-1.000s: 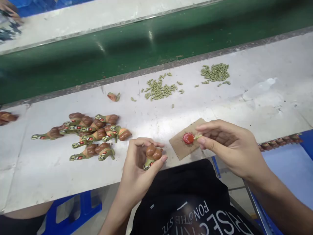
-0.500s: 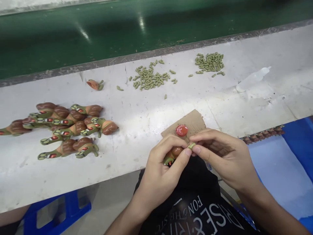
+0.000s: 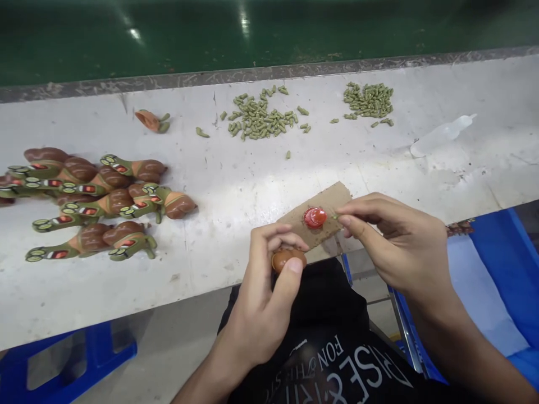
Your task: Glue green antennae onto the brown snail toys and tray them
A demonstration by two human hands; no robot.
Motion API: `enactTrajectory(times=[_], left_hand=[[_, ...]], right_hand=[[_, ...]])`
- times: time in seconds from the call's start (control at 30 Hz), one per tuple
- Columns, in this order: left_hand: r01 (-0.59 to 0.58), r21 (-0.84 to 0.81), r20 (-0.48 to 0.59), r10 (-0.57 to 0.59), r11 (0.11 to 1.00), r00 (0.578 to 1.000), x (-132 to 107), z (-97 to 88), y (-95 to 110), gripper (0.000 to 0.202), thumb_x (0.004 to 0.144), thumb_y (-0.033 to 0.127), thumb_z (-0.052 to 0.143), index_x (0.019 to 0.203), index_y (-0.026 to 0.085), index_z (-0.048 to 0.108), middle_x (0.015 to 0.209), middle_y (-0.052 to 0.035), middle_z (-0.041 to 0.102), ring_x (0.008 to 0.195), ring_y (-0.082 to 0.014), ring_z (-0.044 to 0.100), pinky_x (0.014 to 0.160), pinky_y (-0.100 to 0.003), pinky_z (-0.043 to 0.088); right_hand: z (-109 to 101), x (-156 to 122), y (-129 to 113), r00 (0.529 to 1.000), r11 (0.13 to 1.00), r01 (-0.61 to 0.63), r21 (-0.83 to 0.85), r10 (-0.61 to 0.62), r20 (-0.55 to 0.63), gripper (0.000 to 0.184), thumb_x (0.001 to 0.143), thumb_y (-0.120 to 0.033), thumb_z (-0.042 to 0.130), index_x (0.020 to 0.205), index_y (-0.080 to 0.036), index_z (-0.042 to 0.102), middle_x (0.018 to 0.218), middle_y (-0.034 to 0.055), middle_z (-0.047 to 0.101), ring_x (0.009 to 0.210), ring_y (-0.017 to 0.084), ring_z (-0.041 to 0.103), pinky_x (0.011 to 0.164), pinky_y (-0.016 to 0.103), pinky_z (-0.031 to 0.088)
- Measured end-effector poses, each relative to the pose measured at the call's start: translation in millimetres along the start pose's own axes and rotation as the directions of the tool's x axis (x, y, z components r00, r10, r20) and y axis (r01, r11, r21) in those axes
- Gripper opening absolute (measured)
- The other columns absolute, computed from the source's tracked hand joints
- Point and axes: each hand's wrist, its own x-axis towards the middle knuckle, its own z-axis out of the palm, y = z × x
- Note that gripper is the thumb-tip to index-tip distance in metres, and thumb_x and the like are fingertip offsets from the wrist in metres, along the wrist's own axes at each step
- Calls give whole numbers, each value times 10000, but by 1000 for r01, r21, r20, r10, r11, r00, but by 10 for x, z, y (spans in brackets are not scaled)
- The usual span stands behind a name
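My left hand (image 3: 265, 292) is closed around a small brown toy figure (image 3: 285, 258) at the near edge of the white table (image 3: 236, 185). My right hand (image 3: 391, 235) pinches a tiny green piece (image 3: 336, 216) between thumb and forefinger, its tip right beside a red cap of glue (image 3: 315, 217). The cap sits on a scrap of brown cardboard (image 3: 326, 199). The two hands are a little apart.
Several finished brown-and-green figures (image 3: 96, 202) lie in a heap at the left. Two piles of small green pieces (image 3: 261, 118) (image 3: 369, 100) lie farther back, with one loose orange part (image 3: 148, 119). A green conveyor belt (image 3: 252, 33) runs behind. A blue tray (image 3: 497, 280) is at the right.
My right hand moved the green piece from the figure back up to the red cap. My left hand drew the figure slightly down and left. The view shifted toward the table.
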Motion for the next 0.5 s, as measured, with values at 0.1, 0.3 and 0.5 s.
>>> enactTrajectory(times=[0.1,0.3,0.5], left_hand=[[-28,-14,1,28,1000,1000,-44,-56,-73,169,1229,295,548,1370,389,541,1335,-14,680,1205,-200,654,1028,-321,579],[3,-32,20,-3,999,1000,-43,-72,-45,110,1269,300,533,1311,377,599,1269,-2,681,1108,-173,674,983,-301,597],[54,-84,-6,-54,995,998,7,-8,-25,129,1212,405,719,1326,349,739,1169,-3,788,1051,-181,779,922,-301,638]], right_hand=[[-17,64,18,982,954,186,-234,-175,68,217,1095,-86,766,1083,-281,862,1019,52,872,926,249,820,816,404,718],[9,57,15,940,889,331,-316,-283,189,219,1148,-75,704,1129,-248,837,1049,74,864,949,235,836,841,377,736],[46,2,32,928,863,367,-349,-309,209,247,1185,-145,683,1175,-300,875,1113,68,893,1004,260,874,886,424,773]])
